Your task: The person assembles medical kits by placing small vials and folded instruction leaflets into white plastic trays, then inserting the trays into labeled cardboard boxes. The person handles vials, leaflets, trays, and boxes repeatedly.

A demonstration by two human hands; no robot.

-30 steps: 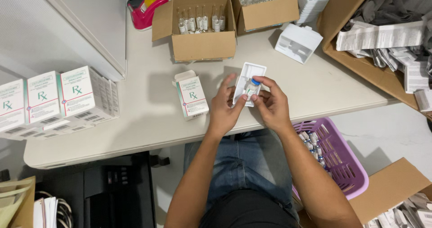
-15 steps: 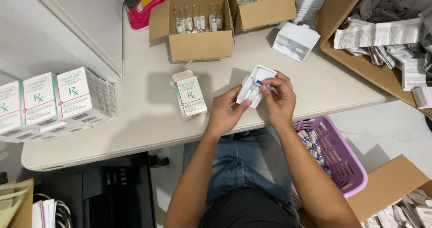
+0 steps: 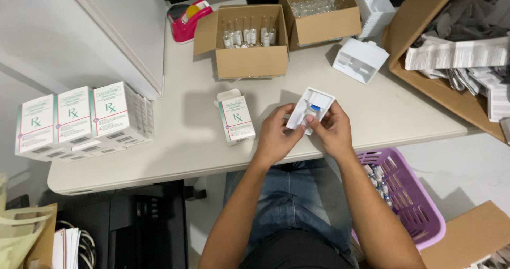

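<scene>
Nearest me, my left hand point(image 3: 276, 133) and right hand point(image 3: 330, 131) meet over the worktop point(image 3: 175, 141) edge, both gripping a white tray point(image 3: 311, 108). The left pinches its lower side; the right's fingertips press a small blue-capped vial point(image 3: 314, 108) into it. The tray is tilted and held above the surface, not resting on it. I judge the hold light: if my right fingers push too hard, the thin tray could flex and the vial could pop out, dropping toward my lap or the purple basket point(image 3: 409, 194) of vials by my right knee.

Just left of my hands lies an open carton point(image 3: 236, 119), flap up, near the edge; a careless elbow could knock it off.

Farther left stand 3 sealed cartons point(image 3: 74, 117) in a row. Beyond, 2 brown boxes point(image 3: 249, 35) hold upright glass vials, with spare trays point(image 3: 360, 59) to their right and a pink tape dispenser point(image 3: 187, 16) at the back.
</scene>
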